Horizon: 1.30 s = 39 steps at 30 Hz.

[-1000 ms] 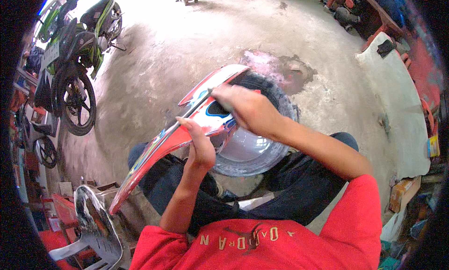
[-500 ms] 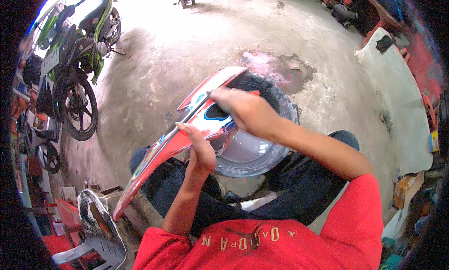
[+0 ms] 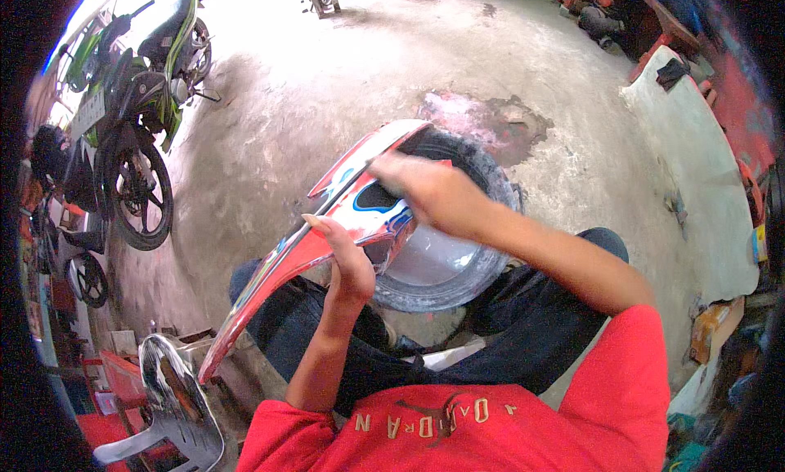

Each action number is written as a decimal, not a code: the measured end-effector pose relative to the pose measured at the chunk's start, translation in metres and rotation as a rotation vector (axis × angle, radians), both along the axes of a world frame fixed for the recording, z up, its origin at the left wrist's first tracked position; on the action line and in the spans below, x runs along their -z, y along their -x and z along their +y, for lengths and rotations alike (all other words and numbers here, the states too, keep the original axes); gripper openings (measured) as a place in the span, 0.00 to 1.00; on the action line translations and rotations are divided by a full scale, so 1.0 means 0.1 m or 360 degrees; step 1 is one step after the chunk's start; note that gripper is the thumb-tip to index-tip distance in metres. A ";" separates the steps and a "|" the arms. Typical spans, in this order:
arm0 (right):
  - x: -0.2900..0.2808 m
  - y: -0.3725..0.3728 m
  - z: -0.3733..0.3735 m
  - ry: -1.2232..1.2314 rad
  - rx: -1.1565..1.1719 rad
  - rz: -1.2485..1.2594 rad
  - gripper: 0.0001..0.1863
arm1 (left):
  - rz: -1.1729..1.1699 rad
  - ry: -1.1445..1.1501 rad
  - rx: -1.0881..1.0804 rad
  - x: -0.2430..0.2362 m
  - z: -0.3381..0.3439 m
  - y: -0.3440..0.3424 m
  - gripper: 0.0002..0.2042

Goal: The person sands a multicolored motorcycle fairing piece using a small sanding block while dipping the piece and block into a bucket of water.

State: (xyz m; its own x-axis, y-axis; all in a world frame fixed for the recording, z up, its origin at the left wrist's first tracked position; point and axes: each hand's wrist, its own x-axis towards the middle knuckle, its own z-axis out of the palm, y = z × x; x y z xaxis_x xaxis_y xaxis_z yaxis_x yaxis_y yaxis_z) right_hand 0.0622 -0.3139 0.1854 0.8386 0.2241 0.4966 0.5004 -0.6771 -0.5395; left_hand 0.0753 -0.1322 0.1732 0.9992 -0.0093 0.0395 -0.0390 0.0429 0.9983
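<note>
A long, curved motorcycle body panel [image 3: 323, 247], red and white with blue patches and a dark oval opening, slants across my lap. My left hand [image 3: 350, 268] grips its near edge, thumb on top and the fingers hidden underneath. On the upper part of the panel, my right hand [image 3: 433, 190] presses down with bent fingers, slightly blurred by motion. Whether a small pad or sheet lies under those fingertips cannot be seen. Below the panel stands a round black tub [image 3: 482, 284] holding cloudy whitish water [image 3: 429, 259].
A green and black motorcycle [image 3: 135, 137] is parked at the left. A scuffed grey and black plastic piece [image 3: 180, 398] lies at lower left beside red parts. A pale low slab [image 3: 695, 186] runs along the right. Pinkish stains [image 3: 458, 116] and a wet patch mark the concrete floor beyond the tub.
My right hand has shifted only slightly on the panel, still blurred. The panel and my left hand stay nearly in place.
</note>
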 end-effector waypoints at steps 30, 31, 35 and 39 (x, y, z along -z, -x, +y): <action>-0.48 0.05 -0.04 -0.0415 0.0347 0.0283 0.17 | 0.0180 -0.0014 0.0179 0.03 0.05 0.01 0.46; -0.46 0.07 -0.02 -0.0412 0.0350 0.0282 0.17 | 0.0211 -0.0130 0.0148 0.04 0.04 0.01 0.47; -0.33 0.23 0.15 -0.0156 0.0175 -0.0006 0.20 | 0.0211 0.0134 0.0418 0.14 0.13 -0.04 0.47; -0.26 0.21 0.16 -0.0176 0.0045 -0.0071 0.26 | 0.0065 0.0187 0.0206 0.12 -0.15 0.01 0.45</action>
